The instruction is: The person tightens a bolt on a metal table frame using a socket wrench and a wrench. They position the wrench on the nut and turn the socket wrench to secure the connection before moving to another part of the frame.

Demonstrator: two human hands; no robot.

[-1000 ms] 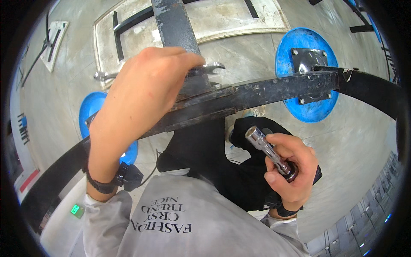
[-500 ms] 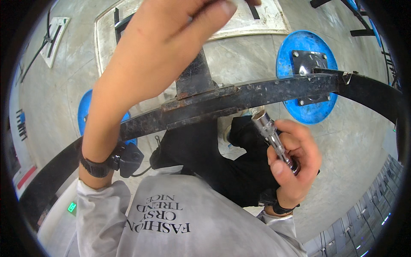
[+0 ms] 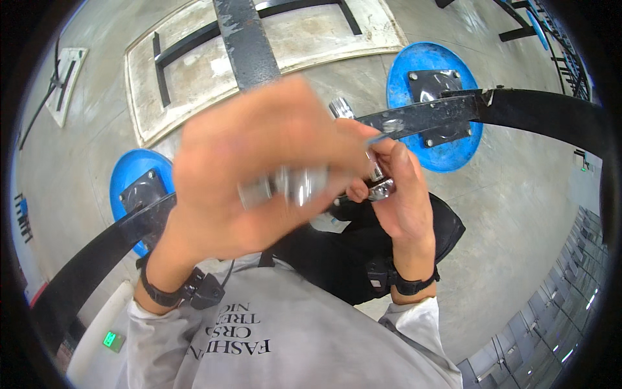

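Note:
My left hand (image 3: 259,175) is raised close to the camera, blurred, with its fingers closed around a shiny metal cylinder (image 3: 295,185). Just to its right, my right hand (image 3: 405,207) grips a chrome ratchet wrench. The wrench's bright end (image 3: 339,107) pokes up above the fingers. The two hands touch where the shiny parts meet. Behind them a curved black metal bar (image 3: 531,110) runs across the view, its middle hidden by my hands. How the cylinder joins the wrench is too blurred to tell.
Two blue round discs with black bolted plates sit under the bar, one at right (image 3: 447,155) and one at left (image 3: 126,178). A dark steel beam (image 3: 243,39) crosses a pale slab (image 3: 194,71) on the concrete floor. My dark trousers are below.
My left hand has left the black bar and come down to the right hand. The right hand has lifted the wrench up and toward the middle, where both hands now meet.

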